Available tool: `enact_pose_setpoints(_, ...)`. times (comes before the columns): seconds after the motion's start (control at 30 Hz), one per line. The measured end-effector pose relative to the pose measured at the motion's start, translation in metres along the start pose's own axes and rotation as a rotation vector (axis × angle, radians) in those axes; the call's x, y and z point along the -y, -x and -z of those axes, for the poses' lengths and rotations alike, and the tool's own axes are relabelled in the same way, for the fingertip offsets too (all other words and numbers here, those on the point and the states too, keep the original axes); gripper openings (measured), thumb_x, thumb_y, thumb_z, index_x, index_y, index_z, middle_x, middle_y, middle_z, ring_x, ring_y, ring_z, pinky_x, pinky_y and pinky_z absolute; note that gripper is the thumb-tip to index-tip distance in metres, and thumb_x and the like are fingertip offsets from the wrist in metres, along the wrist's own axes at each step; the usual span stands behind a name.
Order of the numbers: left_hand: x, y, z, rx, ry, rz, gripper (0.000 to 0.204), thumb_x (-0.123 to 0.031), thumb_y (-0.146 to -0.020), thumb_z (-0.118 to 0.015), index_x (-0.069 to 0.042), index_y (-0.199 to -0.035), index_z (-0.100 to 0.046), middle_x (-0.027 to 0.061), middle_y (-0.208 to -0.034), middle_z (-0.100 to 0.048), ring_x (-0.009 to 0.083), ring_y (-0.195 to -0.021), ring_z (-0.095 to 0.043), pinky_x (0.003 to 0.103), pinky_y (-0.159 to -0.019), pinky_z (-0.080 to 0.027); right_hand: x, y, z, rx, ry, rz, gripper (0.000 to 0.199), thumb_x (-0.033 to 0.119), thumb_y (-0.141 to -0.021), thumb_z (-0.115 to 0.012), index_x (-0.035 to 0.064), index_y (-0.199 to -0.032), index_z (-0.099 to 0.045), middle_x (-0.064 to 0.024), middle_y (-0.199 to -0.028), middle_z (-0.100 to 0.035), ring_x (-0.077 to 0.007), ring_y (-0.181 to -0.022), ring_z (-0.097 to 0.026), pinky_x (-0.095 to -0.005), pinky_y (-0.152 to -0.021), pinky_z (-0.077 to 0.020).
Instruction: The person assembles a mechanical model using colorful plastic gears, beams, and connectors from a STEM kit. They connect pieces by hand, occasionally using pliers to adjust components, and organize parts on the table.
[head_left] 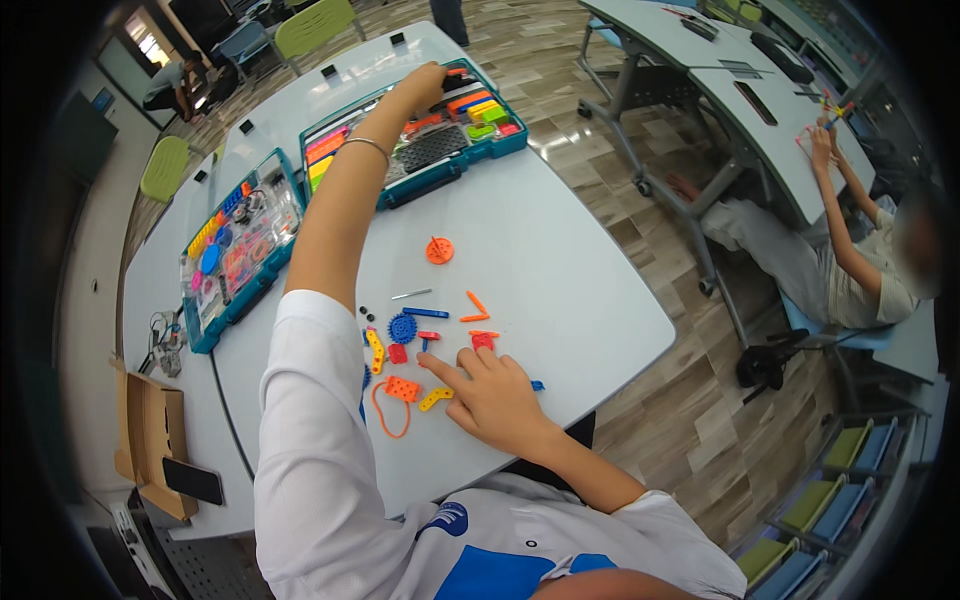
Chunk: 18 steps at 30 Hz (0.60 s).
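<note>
My left hand (426,88) reaches into the far part of a teal parts case (425,185) filled with colourful building pieces; its fingertips are hidden. Low over the table, my right hand (492,398) has its index finger stretched out, its tip just below a small red and blue piece (428,337). Around it lie a blue gear (402,328), an orange block (402,389) with an orange band (391,434), yellow angled beams (436,400), and a red piece (483,341) at the fingers. Farther off are a blue beam (426,313), a metal rod (411,294) and an orange disc (440,250).
Left of the case stands a transparent-topped teal tray (240,300) of parts. A cardboard box (150,425) and a black phone (193,481) lie at the table's left. To the right, another person (850,255) sits at a second table (700,110) handling coloured pieces.
</note>
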<state>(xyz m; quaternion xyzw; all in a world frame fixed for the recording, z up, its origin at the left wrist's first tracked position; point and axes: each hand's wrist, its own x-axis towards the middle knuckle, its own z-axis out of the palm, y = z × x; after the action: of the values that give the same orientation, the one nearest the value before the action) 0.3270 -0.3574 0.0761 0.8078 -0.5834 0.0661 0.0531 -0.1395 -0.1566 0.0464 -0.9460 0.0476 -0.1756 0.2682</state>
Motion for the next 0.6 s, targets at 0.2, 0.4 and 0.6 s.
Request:
enact_pose_setpoints(0.2,0.002,0.0,0.002,-0.065,0.071,0.032,0.04,-0.016,-0.077,-0.078,0.001,-0.111,-0.066,0.0206,-0.107,-0.068,0.036,-0.101,-0.065,0.041,-0.089,-0.051,-0.001,0.003,-0.002,-0.071,-0.043,-0.01,0.059,0.013,-0.077,-0.06,0.0173,-0.135,-0.057,-0.0051,-0.084,-0.051,-0.0194,-0.075,-0.052,-0.0333,-0.063,-0.0396)
enact_pose_setpoints(0.4,0.017,-0.002,-0.001,-0.055,0.228,0.131,0.036,-0.022,-0.074,-0.082,0.001,-0.099,-0.07,0.0189,-0.094,-0.071,0.0291,-0.087,-0.068,0.038,-0.079,-0.052,-0.002,0.003,0.0,0.018,-0.065,-0.027,0.059,0.017,-0.08,-0.062,0.015,-0.138,-0.054,-0.0068,-0.09,-0.053,-0.0216,-0.08,-0.053,-0.0349,-0.067,-0.0408)
enact_pose_setpoints(0.6,0.034,-0.005,-0.014,-0.11,0.338,0.112,0.03,-0.027,-0.074,-0.081,-0.001,-0.087,-0.074,0.0155,-0.081,-0.072,0.025,-0.073,-0.068,0.038,-0.07,-0.051,-0.003,0.006,-0.008,-0.128,-0.111,-0.023,0.057,0.018,-0.081,-0.061,0.0178,-0.138,-0.054,-0.0064,-0.088,-0.051,-0.0227,-0.08,-0.054,-0.0357,-0.068,-0.0419)
